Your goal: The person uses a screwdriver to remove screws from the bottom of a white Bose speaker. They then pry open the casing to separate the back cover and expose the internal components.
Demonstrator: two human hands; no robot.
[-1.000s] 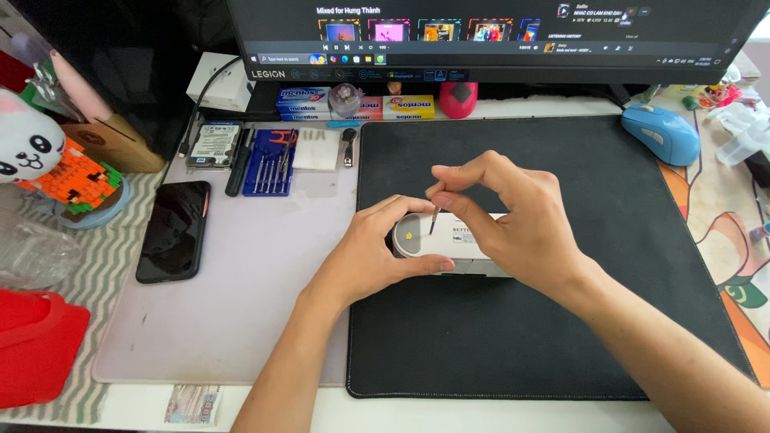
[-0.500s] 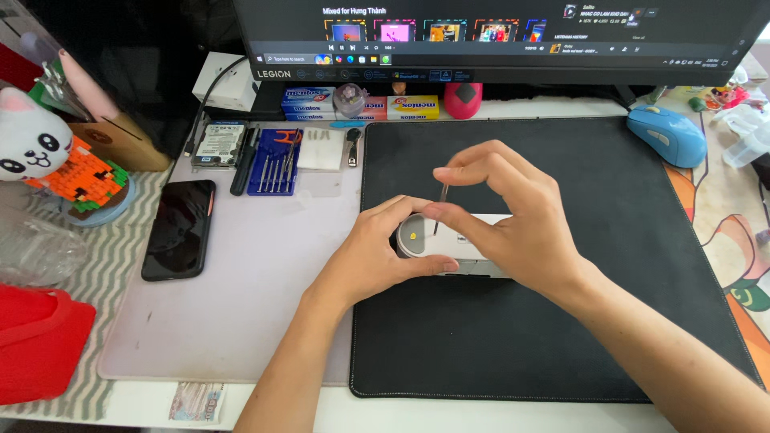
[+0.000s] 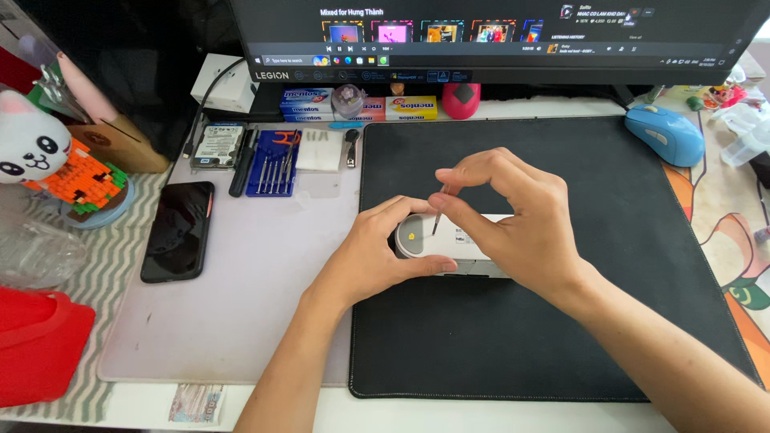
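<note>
Small white device [image 3: 469,248] lay on the black mat [image 3: 642,321], toward its left edge. Left hand [image 3: 381,252] clasped the device's rounded end. Right hand [image 3: 513,220] pinched a thin screwdriver [image 3: 439,210], tip on that end. Casing appeared closed; work judged early.
</note>
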